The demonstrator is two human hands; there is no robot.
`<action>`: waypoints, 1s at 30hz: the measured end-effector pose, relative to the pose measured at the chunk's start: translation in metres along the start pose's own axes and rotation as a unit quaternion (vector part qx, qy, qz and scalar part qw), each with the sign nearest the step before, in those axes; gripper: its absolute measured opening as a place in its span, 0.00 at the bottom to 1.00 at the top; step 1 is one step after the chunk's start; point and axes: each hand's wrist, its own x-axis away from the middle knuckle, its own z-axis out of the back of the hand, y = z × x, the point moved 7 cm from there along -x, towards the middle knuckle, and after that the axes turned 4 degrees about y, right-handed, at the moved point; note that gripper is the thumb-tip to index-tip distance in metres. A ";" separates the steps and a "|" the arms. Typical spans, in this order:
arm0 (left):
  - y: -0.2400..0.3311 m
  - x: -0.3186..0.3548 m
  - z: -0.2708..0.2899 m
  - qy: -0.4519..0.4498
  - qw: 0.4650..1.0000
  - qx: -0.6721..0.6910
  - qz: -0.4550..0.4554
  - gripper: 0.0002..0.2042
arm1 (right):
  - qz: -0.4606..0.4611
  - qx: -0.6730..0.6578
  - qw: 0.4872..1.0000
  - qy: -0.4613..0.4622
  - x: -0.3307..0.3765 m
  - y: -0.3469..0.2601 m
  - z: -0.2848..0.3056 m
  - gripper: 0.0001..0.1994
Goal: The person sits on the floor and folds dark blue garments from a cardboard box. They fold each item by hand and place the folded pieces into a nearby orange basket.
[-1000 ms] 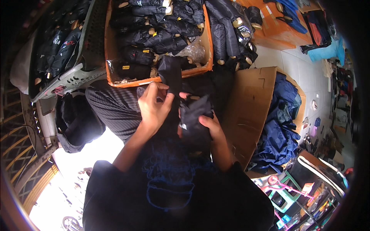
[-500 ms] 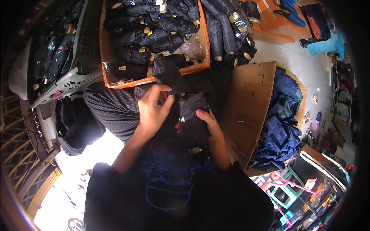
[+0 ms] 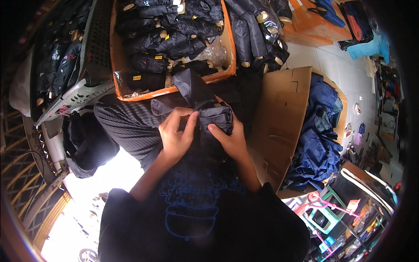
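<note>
In front of my chest a black folding umbrella (image 3: pixel 216 118), tightly bundled, is gripped by my right hand (image 3: pixel 231 136), its thumb on the near side and fingers wrapped behind. My left hand (image 3: pixel 175 133) is closed with thumb and index finger pinching thin black cloth (image 3: pixel 190 88) at the umbrella's left edge. That cloth stretches up and away over my lap; where it joins the bundle is hidden by my fingers. Just beyond, an orange-edged box (image 3: pixel 232 48) holds rows of black folding umbrellas (image 3: pixel 174 43) with pale handle ends.
Left of the box stands a grey plastic crate (image 3: pixel 101 63) with more umbrellas. A black cloth bag (image 3: pixel 83 146) lies below it. On my right, a cardboard box (image 3: pixel 279 105) holds crumpled navy cloth (image 3: pixel 323 126). More bundled umbrellas (image 3: pixel 248 35) lie behind, near an orange box (image 3: pixel 305 26).
The umbrella has tipped so its end faces me, and my right hand has moved up and inward. My left hand has come closer to it, still pinching black cloth.
</note>
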 end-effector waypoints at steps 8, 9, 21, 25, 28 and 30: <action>0.014 0.002 -0.005 -0.034 0.988 -0.032 -0.146 0.06 | 0.067 0.081 0.994 0.041 0.003 -0.013 -0.001 0.29; 0.011 0.001 -0.005 -0.036 0.990 -0.029 -0.131 0.06 | 0.062 0.078 0.994 0.044 0.003 -0.014 -0.001 0.28; -0.071 -0.023 0.108 0.203 0.975 -0.002 0.088 0.07 | 0.272 0.360 0.892 -0.012 -0.096 -0.061 -0.017 0.30; -0.069 -0.029 0.130 0.238 0.968 0.020 0.077 0.07 | 0.309 0.522 0.791 -0.079 -0.174 -0.044 -0.054 0.28; -0.082 -0.023 0.139 0.248 0.964 0.063 0.078 0.08 | 0.236 0.654 0.703 -0.150 -0.230 0.033 -0.071 0.33; -0.083 -0.019 0.142 0.263 0.958 0.072 0.092 0.08 | 0.191 0.702 0.642 -0.242 -0.251 0.075 -0.087 0.35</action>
